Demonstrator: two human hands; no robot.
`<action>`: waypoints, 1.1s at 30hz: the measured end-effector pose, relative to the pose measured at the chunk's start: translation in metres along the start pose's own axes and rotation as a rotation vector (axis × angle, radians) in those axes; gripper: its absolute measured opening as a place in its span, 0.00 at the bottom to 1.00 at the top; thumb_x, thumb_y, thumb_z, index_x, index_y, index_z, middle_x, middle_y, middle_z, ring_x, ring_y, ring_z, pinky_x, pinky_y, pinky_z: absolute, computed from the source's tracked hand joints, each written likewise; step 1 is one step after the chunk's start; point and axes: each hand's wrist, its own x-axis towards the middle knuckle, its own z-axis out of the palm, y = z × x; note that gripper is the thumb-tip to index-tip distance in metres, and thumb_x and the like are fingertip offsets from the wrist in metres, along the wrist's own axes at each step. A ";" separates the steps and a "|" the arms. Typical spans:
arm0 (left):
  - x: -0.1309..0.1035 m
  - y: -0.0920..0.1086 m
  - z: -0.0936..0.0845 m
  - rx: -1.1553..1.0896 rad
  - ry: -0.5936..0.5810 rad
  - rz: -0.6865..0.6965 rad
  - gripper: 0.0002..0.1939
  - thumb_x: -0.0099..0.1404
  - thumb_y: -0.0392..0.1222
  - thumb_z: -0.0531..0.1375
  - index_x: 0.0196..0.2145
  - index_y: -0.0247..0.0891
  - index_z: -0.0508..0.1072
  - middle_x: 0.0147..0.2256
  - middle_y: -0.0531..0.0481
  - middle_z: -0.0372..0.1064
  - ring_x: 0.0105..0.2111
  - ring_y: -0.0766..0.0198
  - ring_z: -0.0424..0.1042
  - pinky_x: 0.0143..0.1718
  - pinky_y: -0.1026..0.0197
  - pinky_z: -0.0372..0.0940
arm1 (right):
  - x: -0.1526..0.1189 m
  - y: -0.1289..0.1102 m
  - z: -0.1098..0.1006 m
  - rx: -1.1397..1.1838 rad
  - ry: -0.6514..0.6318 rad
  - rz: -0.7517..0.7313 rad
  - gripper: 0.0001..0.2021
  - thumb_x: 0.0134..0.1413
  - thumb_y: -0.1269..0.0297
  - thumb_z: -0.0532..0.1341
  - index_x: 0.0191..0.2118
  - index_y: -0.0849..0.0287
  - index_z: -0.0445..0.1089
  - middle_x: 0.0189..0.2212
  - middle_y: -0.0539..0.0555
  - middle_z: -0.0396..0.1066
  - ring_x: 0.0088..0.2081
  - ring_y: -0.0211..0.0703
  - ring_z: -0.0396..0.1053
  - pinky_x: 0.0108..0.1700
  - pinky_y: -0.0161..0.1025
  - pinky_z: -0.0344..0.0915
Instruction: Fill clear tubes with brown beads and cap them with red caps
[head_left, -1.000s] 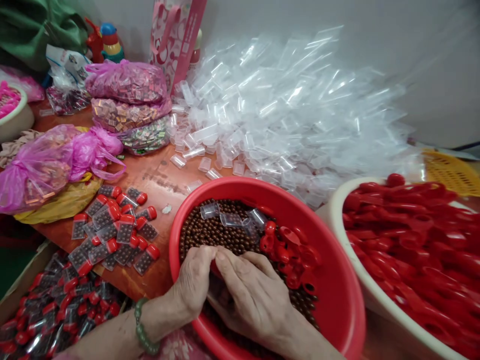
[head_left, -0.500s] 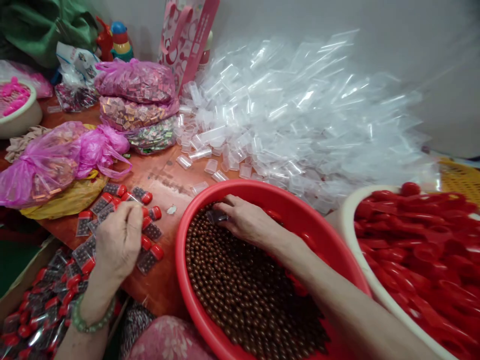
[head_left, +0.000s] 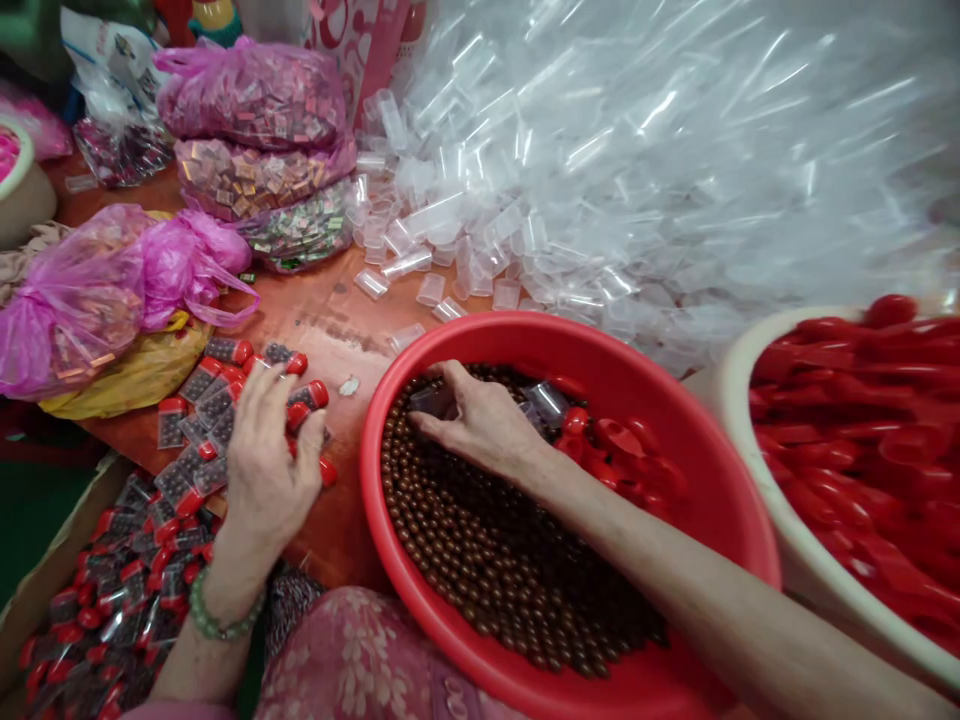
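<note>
My left hand (head_left: 270, 460), with a green bead bracelet, is over filled clear containers with red caps (head_left: 217, 400) on the orange table; its fingers are apart and nothing shows in them. Inside the red basin (head_left: 637, 360), my right hand (head_left: 472, 410) has its thumb and fingers round a clear container (head_left: 433, 402), at the surface of the small brown balls (head_left: 480, 570). Another clear container (head_left: 547, 402) and red caps (head_left: 630, 450) lie in the basin behind my right wrist.
A big pile of clear containers (head_left: 540, 200) spreads behind the basin. At the right a cream tub (head_left: 739, 400) holds red pieces (head_left: 885, 430). Pink bags (head_left: 255, 100) stand at the back left. Below my left arm is a box of filled containers (head_left: 135, 590).
The fingers of my left hand have spread from a closed grip. My right hand remains at the balls with the container. The whole view has shifted, and more of the basin's red caps show.
</note>
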 end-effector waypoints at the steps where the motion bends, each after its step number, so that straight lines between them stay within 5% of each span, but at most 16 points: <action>1: -0.002 0.009 0.002 -0.047 -0.011 0.036 0.17 0.68 0.39 0.55 0.53 0.32 0.65 0.56 0.35 0.66 0.61 0.50 0.61 0.61 0.43 0.59 | -0.004 -0.001 0.004 0.019 -0.021 0.017 0.16 0.54 0.63 0.59 0.48 0.62 0.66 0.31 0.54 0.74 0.31 0.45 0.71 0.35 0.38 0.63; 4: -0.006 0.028 0.006 -0.153 -0.027 0.118 0.14 0.68 0.35 0.55 0.51 0.34 0.67 0.53 0.37 0.69 0.60 0.50 0.63 0.59 0.43 0.62 | -0.022 -0.002 0.012 0.068 -0.121 0.053 0.05 0.52 0.64 0.60 0.35 0.59 0.67 0.26 0.52 0.71 0.29 0.44 0.68 0.33 0.37 0.59; 8: -0.009 0.043 0.007 -0.263 -0.133 0.257 0.12 0.66 0.32 0.56 0.48 0.31 0.68 0.50 0.37 0.71 0.58 0.51 0.65 0.58 0.45 0.64 | -0.044 0.005 0.016 0.168 -0.280 0.125 0.05 0.45 0.66 0.63 0.26 0.57 0.64 0.22 0.49 0.66 0.26 0.40 0.62 0.30 0.36 0.56; 17: -0.012 0.079 0.007 -0.203 -0.804 0.529 0.19 0.65 0.37 0.58 0.53 0.29 0.66 0.45 0.41 0.70 0.47 0.51 0.67 0.51 0.47 0.67 | -0.049 0.020 0.012 0.666 -0.650 0.393 0.05 0.39 0.64 0.58 0.22 0.57 0.60 0.12 0.40 0.53 0.13 0.30 0.49 0.14 0.30 0.48; 22: -0.011 0.085 0.016 -0.121 -0.827 0.477 0.21 0.66 0.32 0.55 0.56 0.36 0.63 0.43 0.44 0.69 0.41 0.54 0.68 0.43 0.50 0.70 | -0.054 0.013 0.010 0.847 -0.681 0.396 0.04 0.40 0.64 0.55 0.23 0.58 0.61 0.11 0.42 0.56 0.10 0.29 0.48 0.12 0.28 0.47; 28: -0.010 0.079 0.021 -0.289 -0.806 0.440 0.08 0.68 0.34 0.53 0.42 0.39 0.70 0.42 0.45 0.71 0.41 0.55 0.70 0.42 0.52 0.69 | -0.067 0.007 0.007 0.833 -0.581 0.276 0.08 0.51 0.66 0.52 0.24 0.59 0.62 0.13 0.44 0.59 0.12 0.31 0.52 0.14 0.29 0.54; 33: -0.006 0.076 0.013 -0.619 -0.736 0.253 0.09 0.68 0.31 0.53 0.45 0.40 0.66 0.50 0.44 0.69 0.50 0.61 0.69 0.50 0.61 0.65 | -0.092 0.005 -0.016 0.617 -0.370 0.082 0.07 0.57 0.65 0.56 0.32 0.60 0.68 0.30 0.52 0.71 0.33 0.40 0.67 0.41 0.40 0.66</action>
